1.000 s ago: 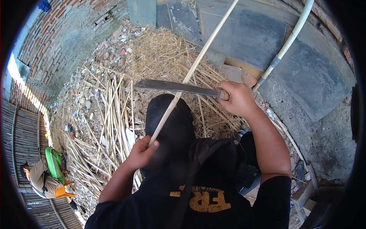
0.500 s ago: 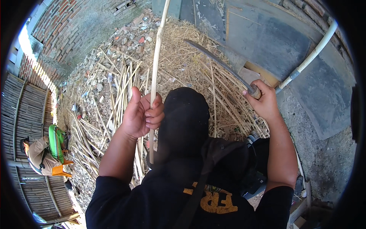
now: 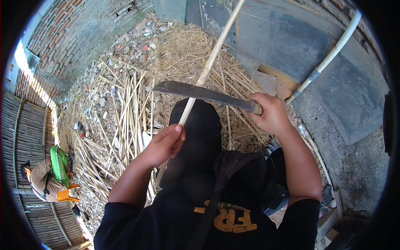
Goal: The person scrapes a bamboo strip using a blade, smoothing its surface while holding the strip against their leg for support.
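Head view: I see the left hand [image 3: 166,146] closed round a pale stick [image 3: 217,55] slanting past the knee [image 3: 200,121], seemingly steadying it, right hand [image 3: 271,114] wrapped tight on a machete [image 3: 208,95] laid across.

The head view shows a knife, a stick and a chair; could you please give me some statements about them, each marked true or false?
1. The right hand's grip holds the knife. True.
2. The left hand's grip is empty. False: the left hand's grip is closed on the stick.
3. The knife crosses the stick in this view. True.
4. The knife points to the person's right. False: it points left.
5. The chair is blue. False: the chair is orange.
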### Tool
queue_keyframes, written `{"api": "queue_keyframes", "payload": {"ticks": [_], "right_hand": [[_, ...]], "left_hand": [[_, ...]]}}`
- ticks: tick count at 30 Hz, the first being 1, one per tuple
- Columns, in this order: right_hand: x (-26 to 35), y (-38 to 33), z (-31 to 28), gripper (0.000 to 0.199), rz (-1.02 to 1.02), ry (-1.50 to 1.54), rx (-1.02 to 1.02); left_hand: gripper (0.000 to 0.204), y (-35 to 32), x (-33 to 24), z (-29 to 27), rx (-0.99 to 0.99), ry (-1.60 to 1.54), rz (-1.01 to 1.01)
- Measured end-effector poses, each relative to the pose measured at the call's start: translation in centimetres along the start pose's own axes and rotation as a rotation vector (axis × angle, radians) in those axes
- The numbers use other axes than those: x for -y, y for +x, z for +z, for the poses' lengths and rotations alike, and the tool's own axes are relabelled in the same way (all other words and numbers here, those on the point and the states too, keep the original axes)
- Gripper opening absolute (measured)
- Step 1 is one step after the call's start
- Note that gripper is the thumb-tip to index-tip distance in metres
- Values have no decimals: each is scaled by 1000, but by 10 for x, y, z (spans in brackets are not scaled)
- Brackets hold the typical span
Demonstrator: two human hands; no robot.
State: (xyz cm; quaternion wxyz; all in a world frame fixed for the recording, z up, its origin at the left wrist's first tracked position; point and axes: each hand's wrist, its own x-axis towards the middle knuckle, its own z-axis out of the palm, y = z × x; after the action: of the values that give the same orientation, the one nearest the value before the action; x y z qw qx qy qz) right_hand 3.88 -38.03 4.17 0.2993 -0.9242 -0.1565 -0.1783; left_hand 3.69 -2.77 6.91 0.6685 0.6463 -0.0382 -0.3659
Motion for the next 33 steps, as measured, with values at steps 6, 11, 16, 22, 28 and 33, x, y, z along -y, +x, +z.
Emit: {"api": "queue_keyframes", "payload": {"ticks": [6, 11, 16, 22, 28, 33], "right_hand": [[12, 1, 4, 36, -42, -117, 35], [-1, 6, -6, 33, 42, -232, 62], [-10, 7, -12, 30, 118, -212, -116], [15, 11, -7, 27, 51, -290, 151], [2, 10, -12, 30, 168, -259, 80], [8, 14, -5, 32, 18, -347, 181]], "left_hand": [[36, 8, 3, 20, 0, 268, 10], [37, 18, 16, 22, -63, 493, 136], [36, 27, 12, 26, -67, 505, 196], [37, 40, 10, 42, -170, 765, 382], [35, 43, 11, 41, -198, 764, 379], [35, 40, 5, 46, -197, 851, 437]]}}
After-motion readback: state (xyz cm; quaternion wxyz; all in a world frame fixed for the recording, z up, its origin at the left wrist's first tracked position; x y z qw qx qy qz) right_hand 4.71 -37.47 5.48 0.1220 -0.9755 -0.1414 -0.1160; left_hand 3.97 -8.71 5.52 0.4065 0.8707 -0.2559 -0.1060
